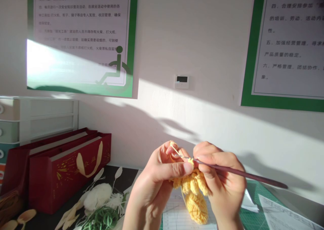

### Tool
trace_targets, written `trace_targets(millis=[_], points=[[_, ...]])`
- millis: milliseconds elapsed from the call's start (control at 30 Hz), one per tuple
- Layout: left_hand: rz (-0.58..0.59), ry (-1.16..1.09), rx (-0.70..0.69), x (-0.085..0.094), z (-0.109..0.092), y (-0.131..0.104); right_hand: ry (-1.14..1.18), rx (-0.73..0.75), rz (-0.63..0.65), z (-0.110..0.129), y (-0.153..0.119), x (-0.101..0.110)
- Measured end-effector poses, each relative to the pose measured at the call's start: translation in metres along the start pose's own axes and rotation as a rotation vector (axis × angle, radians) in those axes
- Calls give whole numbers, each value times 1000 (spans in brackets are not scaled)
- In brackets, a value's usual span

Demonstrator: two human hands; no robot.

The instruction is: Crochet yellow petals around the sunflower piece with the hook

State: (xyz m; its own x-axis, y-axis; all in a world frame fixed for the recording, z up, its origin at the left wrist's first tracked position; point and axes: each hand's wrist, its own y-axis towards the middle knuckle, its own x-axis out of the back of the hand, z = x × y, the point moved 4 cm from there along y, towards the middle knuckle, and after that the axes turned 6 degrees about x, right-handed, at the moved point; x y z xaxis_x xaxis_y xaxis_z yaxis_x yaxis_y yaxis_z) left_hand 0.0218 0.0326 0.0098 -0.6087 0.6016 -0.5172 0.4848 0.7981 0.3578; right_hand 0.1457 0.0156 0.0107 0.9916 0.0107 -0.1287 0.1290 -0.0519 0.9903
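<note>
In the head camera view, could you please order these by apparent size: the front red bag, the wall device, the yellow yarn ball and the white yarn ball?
1. Front red bag
2. Yellow yarn ball and white yarn ball: similar, so not ranked
3. Wall device

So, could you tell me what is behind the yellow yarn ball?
A pale paper sheet shows on both sides of the yellow yarn ball. The patch directly behind the ball is covered, so I cannot tell what is there.
</note>
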Motion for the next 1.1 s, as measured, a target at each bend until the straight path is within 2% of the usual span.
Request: trace_targets(millis=[167,333,433,533,600,667,800,1000,1100], points=[[-22,10,14,2,-2,-3,79,-177,-183,2,-4,2],[46,19,3,4,-2,-2,171,-321,-261,2,-3,-1],[24,69,-46,3,-4,-2,290,-498,-235,-2,-4,-3],[-95,203,-107,0,-7,-6,377,-714,-172,-9,-9,-4],[-170,253,-147,-1,-8,-8,337,-702,-125,-10,-9,-2],[-215,262,-181,-1,-8,-8,224,-616,-80,-10,-7,0],[-248,289,-214,3,-6,-6,63,-506,-40,-8,-4,3],[-229,300,-117,1,-6,-9,105,-714,-222,-8,-9,5],[-269,288,-99,-3,-9,-12,127,-735,-240,-8,-9,4]])
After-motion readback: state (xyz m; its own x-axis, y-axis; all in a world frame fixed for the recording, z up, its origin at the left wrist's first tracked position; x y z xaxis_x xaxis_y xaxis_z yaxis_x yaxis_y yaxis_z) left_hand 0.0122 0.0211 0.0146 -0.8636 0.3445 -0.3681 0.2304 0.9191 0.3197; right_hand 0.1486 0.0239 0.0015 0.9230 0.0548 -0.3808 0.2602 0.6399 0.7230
